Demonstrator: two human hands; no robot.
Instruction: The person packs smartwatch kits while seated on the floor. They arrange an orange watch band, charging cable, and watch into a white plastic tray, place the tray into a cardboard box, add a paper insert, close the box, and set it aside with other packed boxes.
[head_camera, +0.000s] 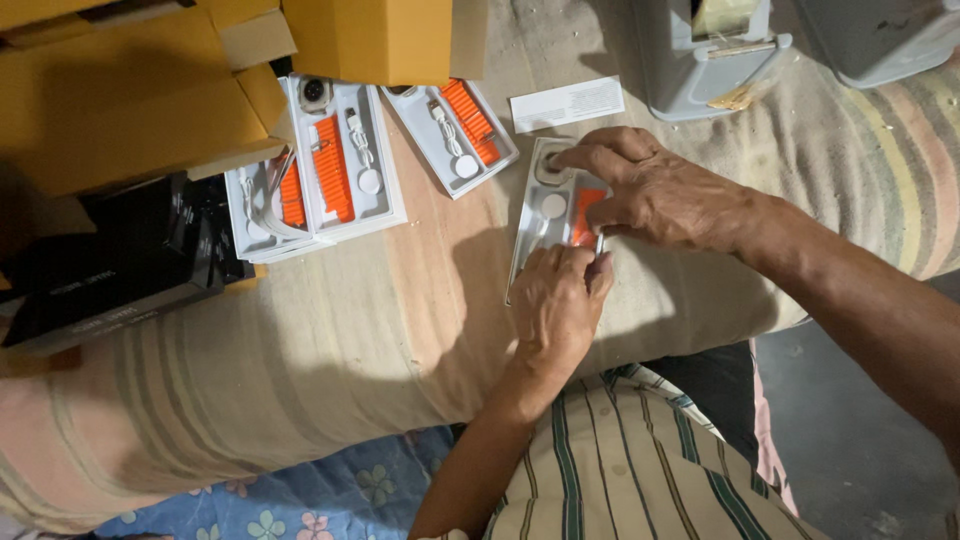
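The right hand (655, 190) presses down the white plastic tray (545, 215) with its orange strap (585, 215), below the white paper slip (567, 103), while left fingers (575, 262) pinch the strap's lower end, best seated squarely, gently.

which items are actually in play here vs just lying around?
In play: left hand and right hand, both on the white tray with its orange strap.

Lying about: two filled trays, cardboard boxes, black boxes, paper slip, grey bins.

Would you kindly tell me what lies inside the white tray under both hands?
The tray shows an orange strap and a round white disc; the hands cover the rest.
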